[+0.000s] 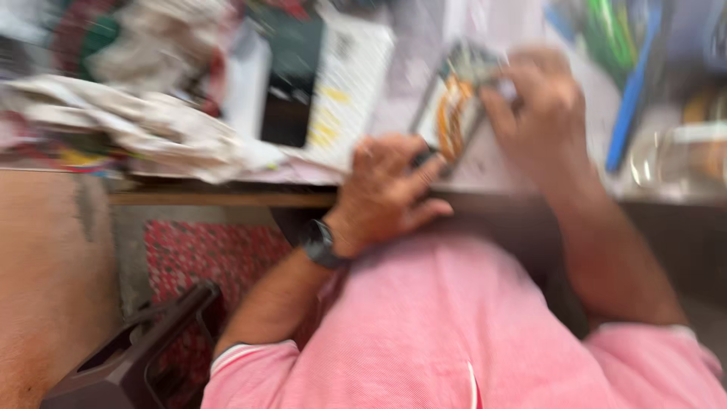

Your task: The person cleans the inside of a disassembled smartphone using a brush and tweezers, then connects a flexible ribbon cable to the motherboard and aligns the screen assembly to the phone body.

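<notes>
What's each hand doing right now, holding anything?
Left hand: closed on the lower end of the opened flat device.
Right hand: fingers on the device's upper end; the blur hides whether it grips.

Colours all over the place here: a pink shirt (454, 326) with fine stripes and white-edged cuffs is worn, plus a black watch (322, 244). Orange and white, with some green on top, are seen on the opened phone (454, 106). A red patterned mat (201, 257) is laid on the floor beside a dark brown stool (129, 356). A white box (344, 91) is marked with yellow, and a blue strip (632, 91) is spotted far right.
</notes>
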